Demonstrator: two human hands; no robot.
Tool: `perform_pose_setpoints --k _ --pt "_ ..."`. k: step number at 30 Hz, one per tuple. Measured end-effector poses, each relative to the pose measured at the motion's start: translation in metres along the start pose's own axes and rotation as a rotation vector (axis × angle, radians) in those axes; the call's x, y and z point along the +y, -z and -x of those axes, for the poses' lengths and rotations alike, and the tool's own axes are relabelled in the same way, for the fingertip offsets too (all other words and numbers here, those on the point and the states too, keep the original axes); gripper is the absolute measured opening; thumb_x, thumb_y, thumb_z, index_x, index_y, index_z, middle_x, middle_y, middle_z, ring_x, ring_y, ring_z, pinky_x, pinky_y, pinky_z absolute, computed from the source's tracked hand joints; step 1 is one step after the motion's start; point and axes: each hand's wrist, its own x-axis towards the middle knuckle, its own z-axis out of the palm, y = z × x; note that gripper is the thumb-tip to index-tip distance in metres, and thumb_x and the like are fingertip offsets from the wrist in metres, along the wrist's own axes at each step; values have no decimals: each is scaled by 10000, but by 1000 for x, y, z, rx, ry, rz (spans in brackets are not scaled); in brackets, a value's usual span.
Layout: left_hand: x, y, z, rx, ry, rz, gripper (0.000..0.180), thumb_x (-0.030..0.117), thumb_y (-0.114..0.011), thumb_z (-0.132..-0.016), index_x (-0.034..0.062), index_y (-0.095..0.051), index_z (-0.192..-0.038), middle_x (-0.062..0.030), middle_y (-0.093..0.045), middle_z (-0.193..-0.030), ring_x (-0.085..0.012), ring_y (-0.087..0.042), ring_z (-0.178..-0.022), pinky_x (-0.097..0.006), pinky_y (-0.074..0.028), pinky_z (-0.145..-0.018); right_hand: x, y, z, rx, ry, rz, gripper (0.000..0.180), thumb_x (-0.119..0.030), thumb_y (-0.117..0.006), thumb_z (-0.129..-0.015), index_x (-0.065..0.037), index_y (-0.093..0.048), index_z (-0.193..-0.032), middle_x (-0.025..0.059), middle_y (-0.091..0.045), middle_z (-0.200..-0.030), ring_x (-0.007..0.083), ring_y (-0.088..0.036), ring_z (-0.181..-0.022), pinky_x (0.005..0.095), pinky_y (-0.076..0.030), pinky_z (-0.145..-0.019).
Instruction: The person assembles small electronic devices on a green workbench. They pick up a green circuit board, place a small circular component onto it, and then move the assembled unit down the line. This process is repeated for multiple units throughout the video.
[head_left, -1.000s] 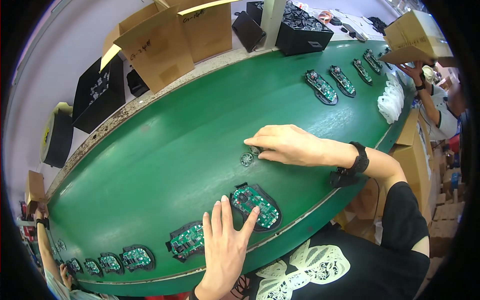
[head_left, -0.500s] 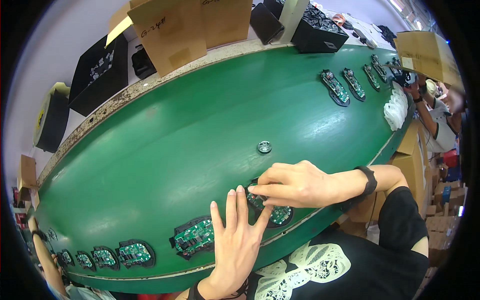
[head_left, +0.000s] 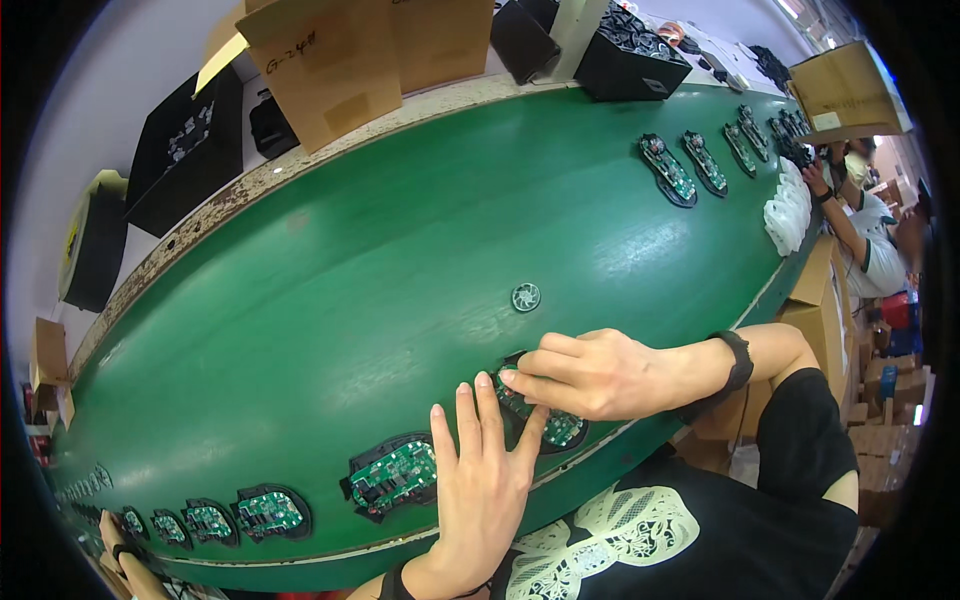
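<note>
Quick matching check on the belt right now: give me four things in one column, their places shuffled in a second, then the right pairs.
1. small round wheel
2. circuit board in a black shell
3. brown cardboard box
4. stack of white parts

a. beyond the belt's far edge
b. under the fingertips of both hands
c. alone on the bare green belt
d. at the belt's right edge

Pairs: 1-c, 2-b, 3-a, 4-d

**Around my workplace on the belt**

A small round part (head_left: 525,296) lay alone on the green conveyor belt (head_left: 330,300). More circuit boards in black shells (head_left: 392,474) sat along my near edge, and others (head_left: 668,170) far off right. Cardboard boxes (head_left: 330,60) and black bins (head_left: 632,62) stood beyond the belt. A co-worker (head_left: 870,240) sat further down.
</note>
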Motion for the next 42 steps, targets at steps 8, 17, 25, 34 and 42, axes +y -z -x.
perform_pose_setpoints --k 8,17,25,34,42 --pt "2 0 -7 -6 -39 11 508 73 -579 -837 235 -643 -1315 -317 -477 -1385 -424 -486 -1288 -574 -370 -1072 6 4 -10 -154 -41 -108 395 -127 -671 -754 90 -594 -1076 87 -533 -880 198 -574 -849 295 -521 -521" --pt "-1 -6 -10 31 -43 10 477 97 -636 -810 241 -674 -1263 -276 -473 -1409 -404 -485 -1289 -569 -380 -1065 -6 -13 28 80 25 53 527 -86 -672 -739 104 -608 -1226 107 -603 -1017 181 -587 -833 279 -484 -469" --pt "-9 -6 -17 29 -101 43 545 106 -677 -784 284 -641 -1298 -222 -441 -1457 -391 -490 -1266 -584 -379 -1065 -5 -5 21 120 -119 155 501 -143 -667 -758 -7 -631 -1238 58 -618 -1045 149 -582 -814 246 -464 -520" --pt "13 -4 0 -63 53 -208 599 101 -618 -832 354 -575 -1374 -266 -543 -1307 -331 -552 -1018 -572 -421 -1027 -11 1 53 212 -287 -85 336 -43 -776 -681 -59 -735 -1014 12 -653 -890 155 -558 -677 279 -466 -459" --pt "12 -15 2 -57 20 -206 677 116 -648 -811 348 -516 -1432 -288 -523 -1299 -334 -549 -1011 -595 -420 -1022 -18 -19 65 259 -367 -173 201 -132 -794 -762 -84 -726 -945 2 -613 -857 140 -560 -704 270 -465 -454"
